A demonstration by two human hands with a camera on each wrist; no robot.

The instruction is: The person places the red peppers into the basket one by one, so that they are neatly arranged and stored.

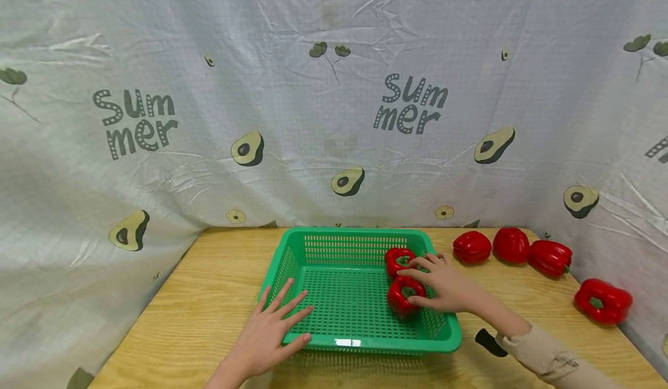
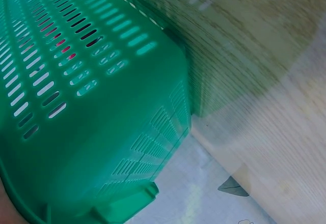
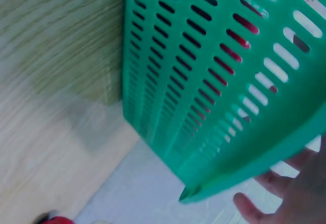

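Note:
A green plastic basket stands on the table, with two red bell peppers inside along its right side. My right hand reaches over the right wall, its fingers spread loosely above the front pepper. Its thumb and index fingertip lie right at that pepper's top in the head view. Just behind is the rear pepper, partly covered by the front one and the fingers. At the basket's front left corner, my left hand has its fingers spread across the rim. Red shows through the slots of the basket wall in the right wrist view.
To the basket's right lie more red bell peppers: three in a row at the back, including a left one, and another by the right edge. A printed cloth hangs behind the wooden table. A black object shows beside the right sleeve.

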